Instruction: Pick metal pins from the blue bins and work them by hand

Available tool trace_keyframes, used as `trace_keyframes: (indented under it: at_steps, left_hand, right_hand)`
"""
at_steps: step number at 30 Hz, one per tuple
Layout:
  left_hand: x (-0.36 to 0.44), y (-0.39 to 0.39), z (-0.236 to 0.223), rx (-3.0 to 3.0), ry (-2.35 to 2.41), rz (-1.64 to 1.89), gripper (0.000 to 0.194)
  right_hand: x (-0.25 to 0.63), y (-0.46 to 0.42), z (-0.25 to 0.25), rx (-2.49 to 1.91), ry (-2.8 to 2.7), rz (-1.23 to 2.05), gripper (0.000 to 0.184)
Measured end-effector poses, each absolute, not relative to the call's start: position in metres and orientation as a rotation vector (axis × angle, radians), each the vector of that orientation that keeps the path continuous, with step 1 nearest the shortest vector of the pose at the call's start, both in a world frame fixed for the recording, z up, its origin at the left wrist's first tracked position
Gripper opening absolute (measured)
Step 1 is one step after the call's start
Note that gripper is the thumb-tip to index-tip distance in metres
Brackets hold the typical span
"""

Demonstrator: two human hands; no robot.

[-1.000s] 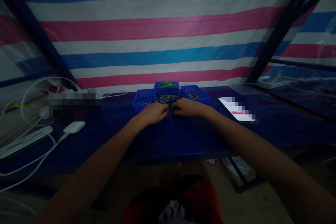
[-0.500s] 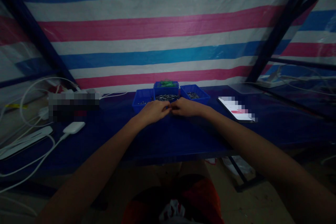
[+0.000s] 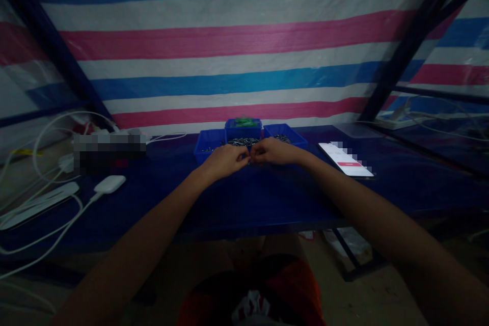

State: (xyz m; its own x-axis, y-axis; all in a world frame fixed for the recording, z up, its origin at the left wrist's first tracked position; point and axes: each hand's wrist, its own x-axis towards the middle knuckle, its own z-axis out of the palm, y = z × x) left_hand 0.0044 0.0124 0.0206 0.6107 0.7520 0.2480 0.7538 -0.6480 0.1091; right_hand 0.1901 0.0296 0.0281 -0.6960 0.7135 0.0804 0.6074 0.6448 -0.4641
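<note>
My left hand (image 3: 229,159) and my right hand (image 3: 274,152) meet fingertip to fingertip in front of the blue bins. Both are closed in a pinch. A tiny dark piece shows between the fingertips, too small to name. Just behind my hands, the middle blue bin (image 3: 226,135) holds many small metal parts (image 3: 244,141). To its left stands a blue bin (image 3: 202,151) with a few small metal pieces. The right blue bin (image 3: 296,138) has a heap of small metal parts (image 3: 281,138), partly hidden by my right hand. Green items (image 3: 244,121) fill the rear blue bin (image 3: 231,124).
A lit phone (image 3: 346,160) lies right of the bins on the dark blue table (image 3: 244,204). On the left are a white charger (image 3: 110,184), white cables (image 3: 69,224) and a flat white device (image 3: 42,204). Striped sheeting (image 3: 237,41) hangs behind, between blue posts (image 3: 393,66).
My right hand's fingers have lifted and curled slightly, and a small gap now shows by the fingertips. The view has shifted a little; bins and phone stay in place.
</note>
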Motion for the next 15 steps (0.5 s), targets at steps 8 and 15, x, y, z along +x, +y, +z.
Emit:
trace_keyframes:
  at_steps: [8, 15]
  left_hand:
    - [0.0041, 0.0137, 0.0204, -2.816, -1.364, -0.417, 0.020]
    - [0.0052, 0.0138, 0.0199, -2.814, -1.351, -0.423, 0.022]
  right_hand:
    - [0.1919, 0.0270, 0.0315, -0.992, -2.584, 0.724, 0.010]
    - [0.1920, 0.0286, 0.0301, -1.048, -2.530, 0.804, 0.018]
